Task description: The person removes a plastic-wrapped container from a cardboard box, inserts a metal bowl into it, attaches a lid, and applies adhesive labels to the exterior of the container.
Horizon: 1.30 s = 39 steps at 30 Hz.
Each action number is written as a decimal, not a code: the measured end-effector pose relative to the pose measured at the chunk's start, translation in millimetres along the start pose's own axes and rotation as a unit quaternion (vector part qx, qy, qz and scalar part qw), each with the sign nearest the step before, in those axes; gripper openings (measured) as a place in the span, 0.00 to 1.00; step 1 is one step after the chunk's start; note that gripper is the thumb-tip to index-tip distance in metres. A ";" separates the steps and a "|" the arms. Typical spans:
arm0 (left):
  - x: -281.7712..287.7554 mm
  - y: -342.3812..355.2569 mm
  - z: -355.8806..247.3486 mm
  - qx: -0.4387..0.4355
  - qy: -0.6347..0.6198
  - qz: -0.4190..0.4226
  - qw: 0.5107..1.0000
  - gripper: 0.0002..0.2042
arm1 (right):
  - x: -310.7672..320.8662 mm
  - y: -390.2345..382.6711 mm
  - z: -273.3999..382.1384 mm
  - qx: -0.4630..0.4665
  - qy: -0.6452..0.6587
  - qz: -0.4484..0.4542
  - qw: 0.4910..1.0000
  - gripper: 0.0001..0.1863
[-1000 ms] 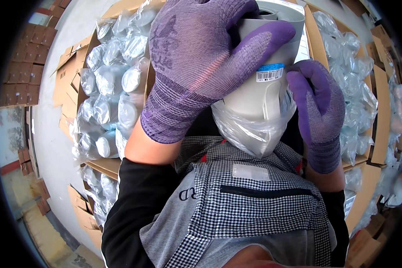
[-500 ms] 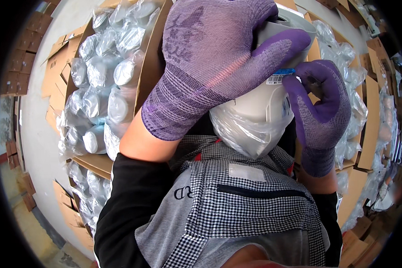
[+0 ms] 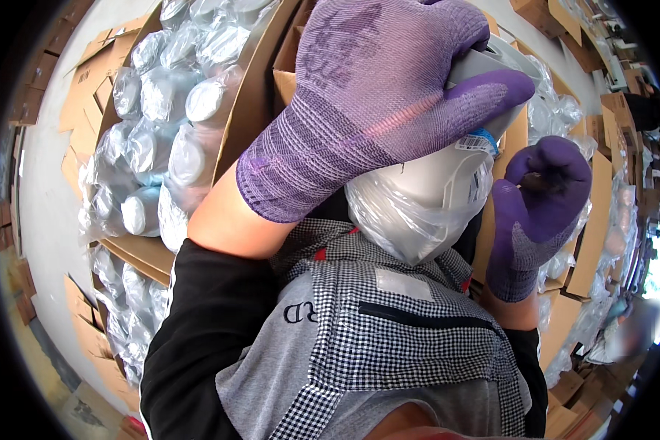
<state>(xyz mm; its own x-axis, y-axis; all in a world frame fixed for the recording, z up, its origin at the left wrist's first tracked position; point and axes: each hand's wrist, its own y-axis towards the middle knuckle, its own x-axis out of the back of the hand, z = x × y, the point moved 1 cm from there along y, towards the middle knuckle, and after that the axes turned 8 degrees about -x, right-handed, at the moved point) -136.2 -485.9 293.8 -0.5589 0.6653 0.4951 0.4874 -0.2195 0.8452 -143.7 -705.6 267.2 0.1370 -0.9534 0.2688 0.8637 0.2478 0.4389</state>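
Note:
My left hand (image 3: 411, 81), in a purple knitted glove, is wrapped around the upper part of a pale grey plastic vessel (image 3: 438, 176) held close to my chest. The vessel is tilted, with a darker grey top section partly behind my fingers. A clear plastic bag (image 3: 411, 220) is bunched round its lower end. Just under my left thumb, a label (image 3: 480, 141) with a blue edge and a barcode sits on its side. My right hand (image 3: 541, 205), gloved alike, is apart from the vessel on its right. Its fingers curl toward the thumb; anything pinched there is too small to make out.
To the left stands an open carton (image 3: 231, 132) packed with several bagged, round-ended items (image 3: 205, 100). More bagged items (image 3: 561, 117) fill cartons on the right. Cardboard flaps (image 3: 95, 95) jut out at the far left. A blurred person (image 3: 631, 330) is at the far right.
My right hand has come away from the label, moving right and toward me. The vessel and my left hand have shifted slightly right, and the label shows more.

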 end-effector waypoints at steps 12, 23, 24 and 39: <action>2.7 5.2 -5.2 0.024 0.011 0.020 0.999 0.15 | -5.3 11.9 28.2 -0.189 -0.072 0.065 0.977 0.07; -5.2 1.5 -4.7 -0.012 -0.009 -0.056 0.998 0.15 | 1.9 9.0 23.7 -0.160 -0.049 0.107 0.980 0.06; -4.7 2.3 -4.2 0.007 0.003 -0.032 0.999 0.15 | 2.2 7.8 22.4 -0.143 -0.052 0.113 0.982 0.06; -25.5 -32.6 97.6 0.340 -0.404 -0.132 0.839 0.24 | 127.3 85.1 -188.8 -0.352 0.021 0.066 0.933 0.24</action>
<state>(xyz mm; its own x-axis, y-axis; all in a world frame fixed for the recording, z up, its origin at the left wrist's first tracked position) -72.3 -426.1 234.0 -0.2034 0.9535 -0.2224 0.8418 0.2863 0.4577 38.8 -838.4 176.9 0.2712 -0.9322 0.2398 0.9406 0.2038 -0.2715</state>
